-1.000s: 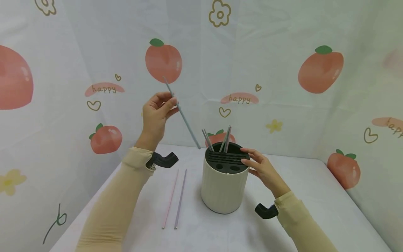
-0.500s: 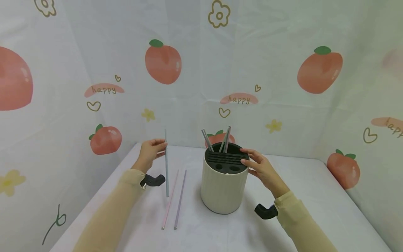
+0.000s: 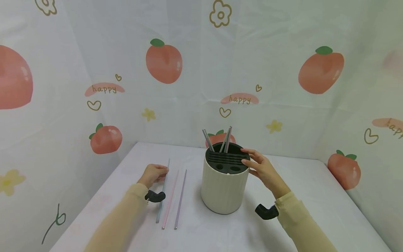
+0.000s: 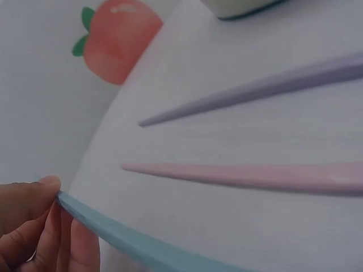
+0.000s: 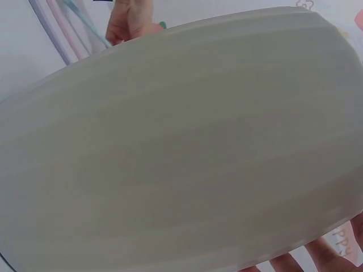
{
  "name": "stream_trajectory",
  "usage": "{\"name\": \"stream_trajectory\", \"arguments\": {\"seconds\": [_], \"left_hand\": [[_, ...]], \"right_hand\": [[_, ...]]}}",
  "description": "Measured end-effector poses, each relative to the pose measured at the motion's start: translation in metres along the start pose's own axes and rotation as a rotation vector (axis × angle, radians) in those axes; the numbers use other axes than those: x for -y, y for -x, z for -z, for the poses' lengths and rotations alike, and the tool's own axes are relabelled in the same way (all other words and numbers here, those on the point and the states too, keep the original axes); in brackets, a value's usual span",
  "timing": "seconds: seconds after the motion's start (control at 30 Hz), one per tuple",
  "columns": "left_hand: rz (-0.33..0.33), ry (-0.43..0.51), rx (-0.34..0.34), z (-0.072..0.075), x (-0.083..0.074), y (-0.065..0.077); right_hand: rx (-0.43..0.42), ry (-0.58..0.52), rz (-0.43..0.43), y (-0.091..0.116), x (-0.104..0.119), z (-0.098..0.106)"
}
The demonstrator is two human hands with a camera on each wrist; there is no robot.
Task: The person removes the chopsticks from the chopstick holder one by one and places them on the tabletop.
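Observation:
In the head view my left hand (image 3: 153, 174) is low over the left of the table, pinching a pale blue chopstick (image 3: 158, 213) near its thin far end. The left wrist view shows thumb and fingertips closed on that tip, with the blue chopstick (image 4: 142, 246) slanting away. Beside it a pink chopstick (image 3: 170, 201) and a purple chopstick (image 3: 180, 201) lie roughly parallel. My right hand (image 3: 266, 173) rests on the right rim of a cream ribbed utensil holder (image 3: 223, 190), fingers spread. That holder fills most of the right wrist view.
The holder's black insert (image 3: 228, 167) has slots and round holes in front and an open well behind. Several silvery sticks (image 3: 228, 140) stand in that well. Behind the white table (image 3: 283, 224) hangs a fruit-print cloth (image 3: 201, 63). A black wrist camera (image 3: 155, 196) overlaps the blue chopstick.
My left hand has come down from the air beside the holder to the table, bringing the blue chopstick to the left of the pink one. The right hand and holder have stayed put.

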State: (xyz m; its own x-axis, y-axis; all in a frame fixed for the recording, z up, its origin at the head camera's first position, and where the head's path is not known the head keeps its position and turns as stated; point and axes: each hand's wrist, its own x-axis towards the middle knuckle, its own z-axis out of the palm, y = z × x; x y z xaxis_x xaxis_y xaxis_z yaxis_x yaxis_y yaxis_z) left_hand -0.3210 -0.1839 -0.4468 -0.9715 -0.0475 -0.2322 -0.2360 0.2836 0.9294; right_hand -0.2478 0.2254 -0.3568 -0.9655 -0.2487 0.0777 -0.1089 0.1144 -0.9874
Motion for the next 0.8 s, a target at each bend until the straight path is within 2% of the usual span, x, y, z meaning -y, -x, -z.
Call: {"name": "stream_trajectory", "arguments": {"seconds": [0.2, 0.27, 0.43, 0.63, 0.8], "left_hand": [[0.021, -0.038, -0.024, -0.005, 0.016, -0.004], [0.007, -0.041, -0.022, -0.007, 0.019, -0.004], [-0.015, -0.070, -0.028, -0.010, 0.016, -0.002], [0.002, -0.140, -0.039, -0.013, 0.012, -0.002], [-0.015, -0.174, -0.011, -0.012, 0.010, 0.001]], "right_hand": [[0.001, -0.002, -0.002, 0.000, 0.000, 0.000], [0.001, 0.002, -0.003, -0.001, 0.000, 0.000], [0.004, 0.013, 0.000, -0.001, 0.000, 0.001], [0.006, 0.004, 0.002, -0.001, 0.001, 0.001], [0.006, 0.008, -0.001, -0.001, 0.000, 0.000]]}}
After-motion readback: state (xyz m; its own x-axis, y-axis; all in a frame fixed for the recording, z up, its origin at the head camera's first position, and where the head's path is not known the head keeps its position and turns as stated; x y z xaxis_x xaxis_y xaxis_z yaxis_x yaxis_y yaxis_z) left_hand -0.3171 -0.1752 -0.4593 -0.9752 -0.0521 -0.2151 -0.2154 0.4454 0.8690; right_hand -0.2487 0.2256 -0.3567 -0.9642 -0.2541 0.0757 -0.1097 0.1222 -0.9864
